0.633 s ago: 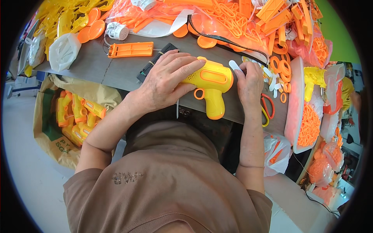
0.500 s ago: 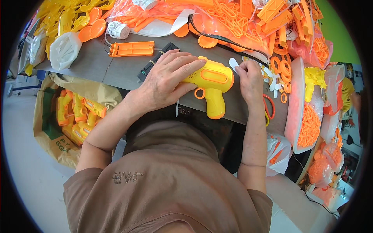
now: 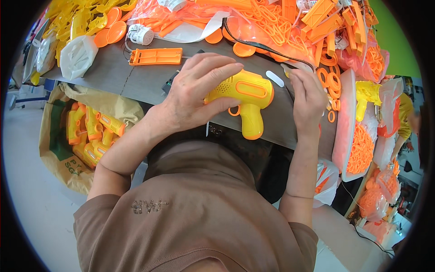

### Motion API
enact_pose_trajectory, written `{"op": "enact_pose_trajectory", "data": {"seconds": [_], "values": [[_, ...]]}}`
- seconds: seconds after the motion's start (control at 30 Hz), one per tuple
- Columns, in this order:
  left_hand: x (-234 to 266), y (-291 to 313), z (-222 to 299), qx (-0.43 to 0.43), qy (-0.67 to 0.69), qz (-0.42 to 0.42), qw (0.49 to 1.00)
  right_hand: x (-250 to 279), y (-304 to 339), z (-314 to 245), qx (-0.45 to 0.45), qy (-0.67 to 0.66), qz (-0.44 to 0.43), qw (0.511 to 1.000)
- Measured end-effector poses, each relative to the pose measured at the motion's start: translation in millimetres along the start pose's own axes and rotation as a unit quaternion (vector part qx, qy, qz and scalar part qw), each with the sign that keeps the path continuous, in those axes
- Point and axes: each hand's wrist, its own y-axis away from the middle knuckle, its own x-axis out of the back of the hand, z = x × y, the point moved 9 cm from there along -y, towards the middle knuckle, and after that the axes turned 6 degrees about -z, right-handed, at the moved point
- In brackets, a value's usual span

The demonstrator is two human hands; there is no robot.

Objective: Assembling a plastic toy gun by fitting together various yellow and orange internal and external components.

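Observation:
A yellow toy gun (image 3: 248, 86) with orange trim lies near the table's front edge, its grip toward me and its muzzle end to the right. Around its rear end is my left hand (image 3: 195, 90), fingers raised and spread, the thumb alongside the body below. Just off the muzzle rests a white oval piece (image 3: 275, 79), flat on the table. My right hand (image 3: 308, 95) hovers right of that piece with its fingers stretched out and nothing visible in them. It hides most of the small white pieces and the scissors beneath.
An orange battery tray (image 3: 155, 56) with wires and a white motor unit (image 3: 140, 35) lies back left. Orange parts in plastic bags (image 3: 272, 27) heap along the back. Orange rings (image 3: 334, 81) and a tub (image 3: 346, 136) stand right. A paper bag (image 3: 59, 167) holds similar toy guns at left.
My right hand has let go of the white oval piece, now beside the muzzle, and moved right. My left hand's fingers have lifted and spread from the toy gun.

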Motion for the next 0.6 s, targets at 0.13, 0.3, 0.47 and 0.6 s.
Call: {"op": "enact_pose_trajectory", "data": {"seconds": [0.13, 0.3, 0.47, 0.6], "values": [[13, -12, 6, 0.069, 0.126, 0.042, 0.989, 8, 23, -76, 0.209, 0.093, 0.057, 0.972], [-35, -1, -8, 0.315, 0.523, -0.053, 0.79, 6, 39, -87, 0.263, 0.051, 0.06, 0.962], [-49, 4, -3, 0.351, 0.612, -0.081, 0.704, 3, 41, -90, 0.28, 0.045, 0.065, 0.957], [-47, 1, 0, 0.334, 0.596, -0.081, 0.726, 0, 40, -93, 0.278, 0.04, 0.05, 0.958]]}}
